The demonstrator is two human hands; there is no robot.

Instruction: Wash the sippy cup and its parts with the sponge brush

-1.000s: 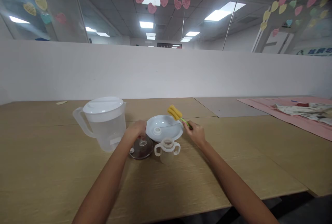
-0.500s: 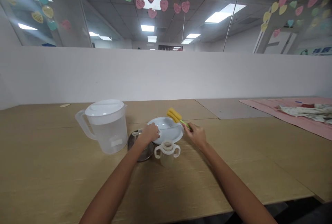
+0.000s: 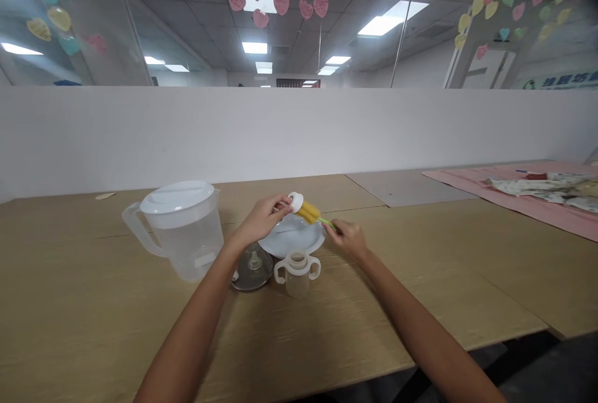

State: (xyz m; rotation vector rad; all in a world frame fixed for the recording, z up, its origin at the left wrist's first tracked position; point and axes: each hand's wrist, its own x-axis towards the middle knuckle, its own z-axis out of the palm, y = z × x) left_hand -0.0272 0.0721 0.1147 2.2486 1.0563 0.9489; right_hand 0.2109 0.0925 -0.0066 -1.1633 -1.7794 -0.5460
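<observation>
Between the fingers of my left hand [image 3: 265,219] is a white bottle ring [image 3: 296,202], held above the bowl. My right hand [image 3: 348,238] grips the green handle of a bottle brush [image 3: 309,212], whose yellow sponge head meets the ring's opening. Below them sits a white bowl [image 3: 292,242]. Nearer to me stands a two-handled baby bottle [image 3: 298,278] without a cap. A round metal tray [image 3: 252,278] lies left of the bottle, partly covered by my left forearm, with a clear nipple [image 3: 255,260] on it.
A lidded translucent pitcher [image 3: 187,235] stands on the left of the wooden table [image 3: 374,316]. Pink cloth [image 3: 462,185] with patterned fabric on it covers the far right. A white partition [image 3: 280,135] rises behind the table.
My left hand has lifted the white ring up from beside the bowl to the sponge head. The brush has tilted and dropped slightly. The view has shifted a little.
</observation>
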